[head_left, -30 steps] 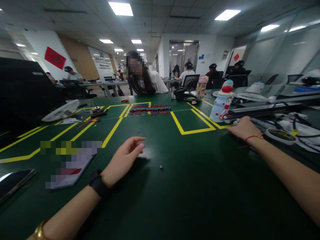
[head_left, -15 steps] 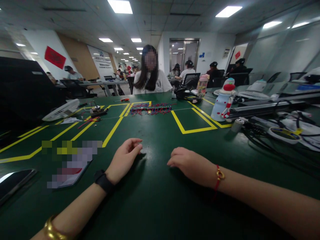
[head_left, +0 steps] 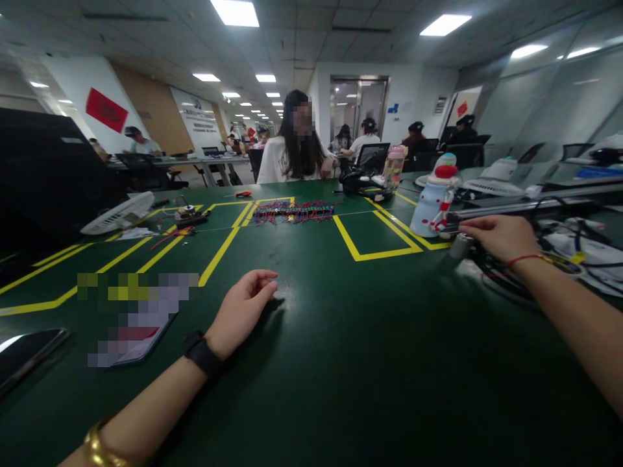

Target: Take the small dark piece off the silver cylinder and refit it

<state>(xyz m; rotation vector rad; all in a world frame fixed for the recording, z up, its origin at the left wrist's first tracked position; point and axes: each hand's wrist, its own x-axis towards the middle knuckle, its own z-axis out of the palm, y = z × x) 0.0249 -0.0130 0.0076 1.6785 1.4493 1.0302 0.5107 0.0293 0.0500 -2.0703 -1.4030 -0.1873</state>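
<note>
My left hand (head_left: 248, 305) rests on the green table, fingers loosely curved, thumb and index finger apart, nothing between them. My right hand (head_left: 503, 240) is at the right side, its fingertips pinched together at the top of a small silvery cylinder (head_left: 460, 248). Whether the fingers grip the cylinder itself or something thin at its top cannot be made out. Just left of those fingertips stands a light-blue bottle (head_left: 427, 209) with a red-and-white figure on it. Black cables (head_left: 499, 275) lie below and behind the right hand.
Bundled red and blue wires (head_left: 294, 212) lie at the table's far middle, near a screwdriver (head_left: 242, 194). A phone (head_left: 32, 357) and a blurred card-like item (head_left: 146, 334) lie left. A white fan (head_left: 121, 213) stands far left. Opposite, a person (head_left: 296, 149) sits.
My right hand has moved from the table's middle to the right and away from me, reaching the silvery cylinder. My left hand has stayed put. The person opposite has turned and raised a hand.
</note>
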